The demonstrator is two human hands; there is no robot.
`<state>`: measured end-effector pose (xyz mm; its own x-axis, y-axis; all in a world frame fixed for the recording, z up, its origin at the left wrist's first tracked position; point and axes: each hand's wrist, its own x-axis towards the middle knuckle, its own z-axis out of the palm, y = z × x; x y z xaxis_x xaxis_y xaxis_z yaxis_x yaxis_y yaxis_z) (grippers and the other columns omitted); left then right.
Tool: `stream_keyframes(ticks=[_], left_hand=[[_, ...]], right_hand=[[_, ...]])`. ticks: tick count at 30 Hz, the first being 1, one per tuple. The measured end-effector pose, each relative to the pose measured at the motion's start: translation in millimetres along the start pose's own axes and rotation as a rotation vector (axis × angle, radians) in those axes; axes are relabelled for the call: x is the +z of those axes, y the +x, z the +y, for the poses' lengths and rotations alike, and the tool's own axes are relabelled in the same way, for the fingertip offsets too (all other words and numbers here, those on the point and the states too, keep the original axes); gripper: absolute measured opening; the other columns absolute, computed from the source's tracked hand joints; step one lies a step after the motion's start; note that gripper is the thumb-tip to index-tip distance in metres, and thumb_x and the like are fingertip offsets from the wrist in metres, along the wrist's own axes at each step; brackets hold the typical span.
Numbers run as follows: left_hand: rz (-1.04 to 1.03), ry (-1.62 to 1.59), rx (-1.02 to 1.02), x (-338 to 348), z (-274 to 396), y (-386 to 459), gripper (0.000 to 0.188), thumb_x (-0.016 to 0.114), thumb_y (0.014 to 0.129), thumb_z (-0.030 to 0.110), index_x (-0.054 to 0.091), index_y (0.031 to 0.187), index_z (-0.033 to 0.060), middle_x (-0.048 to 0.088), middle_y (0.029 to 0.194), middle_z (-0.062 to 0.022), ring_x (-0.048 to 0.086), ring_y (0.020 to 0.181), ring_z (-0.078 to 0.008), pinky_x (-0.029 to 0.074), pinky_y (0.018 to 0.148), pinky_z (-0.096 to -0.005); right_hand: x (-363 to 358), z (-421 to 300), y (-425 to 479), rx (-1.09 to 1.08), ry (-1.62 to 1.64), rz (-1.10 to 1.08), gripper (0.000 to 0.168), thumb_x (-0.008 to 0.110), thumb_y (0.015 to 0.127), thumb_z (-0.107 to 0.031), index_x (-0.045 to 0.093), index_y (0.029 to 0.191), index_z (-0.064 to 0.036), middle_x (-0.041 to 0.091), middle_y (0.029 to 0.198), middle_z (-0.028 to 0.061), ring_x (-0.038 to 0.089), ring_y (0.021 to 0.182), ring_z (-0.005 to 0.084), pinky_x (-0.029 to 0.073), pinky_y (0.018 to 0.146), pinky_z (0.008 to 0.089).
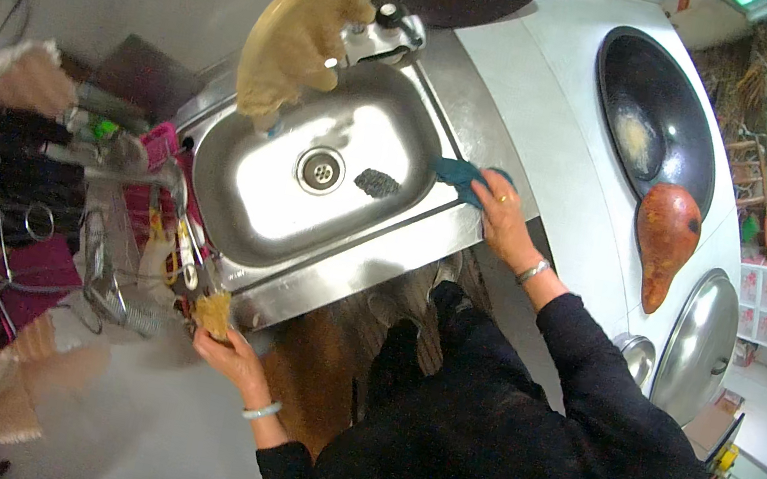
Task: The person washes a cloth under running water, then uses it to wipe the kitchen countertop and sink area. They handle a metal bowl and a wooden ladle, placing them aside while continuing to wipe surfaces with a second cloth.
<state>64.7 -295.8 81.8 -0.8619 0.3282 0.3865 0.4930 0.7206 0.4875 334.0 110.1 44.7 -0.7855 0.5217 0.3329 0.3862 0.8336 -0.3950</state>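
Observation:
Before me is a stainless steel sink (257,218) with a round drain strainer (322,172). A dark scouring pad (377,183) lies on the sink's bottom, right of the drain. At the sink's right rim my right hand (509,219) grips a bunched teal cloth (466,177), which rests over the steel edge. My left hand (230,358), off the sink's lower left corner, has its fingers around the lower end of a yellowish fibrous scrubber (214,312). Utensils with white and yellow handles (187,256) stand close beyond that scrubber.
A tan rounded object (293,49) partly hides the faucet area (388,31). On the white counter (551,100) are a black wok (662,119), a brown gourd ladle (666,241) overlapping its rim, a metal lid (700,346) and a small metal bowl (636,358). A wire rack (8,253) stands left.

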Motion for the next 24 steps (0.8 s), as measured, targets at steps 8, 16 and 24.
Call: stream_keyframes(ticks=[8, 16, 24], left_hand=[[-0.242, -0.177, 0.01, 54.8, 82.8, -6.8, 0.035, 0.054, 0.084, 0.008, 0.045, 0.114, -0.0074, 0.046, 0.107, -0.0234, 0.046, 0.101, -0.0393, 0.038, 0.09, -0.0449], [-0.493, -0.426, 0.16, 139.5, 235.0, 11.2, 0.031, 0.056, 0.08, 0.002, 0.047, 0.11, -0.0039, 0.048, 0.105, -0.0202, 0.05, 0.096, -0.0366, 0.042, 0.084, -0.041], [-0.62, -0.531, 0.47, 248.9, 350.9, 32.6, 0.042, 0.059, 0.079, 0.003, 0.042, 0.117, -0.007, 0.044, 0.118, -0.027, 0.043, 0.109, -0.0418, 0.036, 0.095, -0.0477]], right_hand=[[34.6, 98.8, 143.6, 0.107, 0.139, 0.221, 0.031, 0.049, 0.088, -0.004, 0.052, 0.118, 0.003, 0.051, 0.123, 0.0237, 0.048, 0.113, 0.0377, 0.04, 0.097, 0.0403], [8.5, 152.8, 157.8, 0.042, -0.049, 0.135, 0.031, 0.048, 0.09, -0.009, 0.054, 0.118, 0.002, 0.048, 0.13, 0.021, 0.045, 0.12, 0.0346, 0.038, 0.1, 0.0406], [-3.0, 248.0, 188.5, 0.007, -0.087, 0.121, 0.036, 0.047, 0.091, -0.016, 0.052, 0.122, 0.001, 0.044, 0.137, 0.0173, 0.039, 0.127, 0.0322, 0.031, 0.108, 0.0381]])
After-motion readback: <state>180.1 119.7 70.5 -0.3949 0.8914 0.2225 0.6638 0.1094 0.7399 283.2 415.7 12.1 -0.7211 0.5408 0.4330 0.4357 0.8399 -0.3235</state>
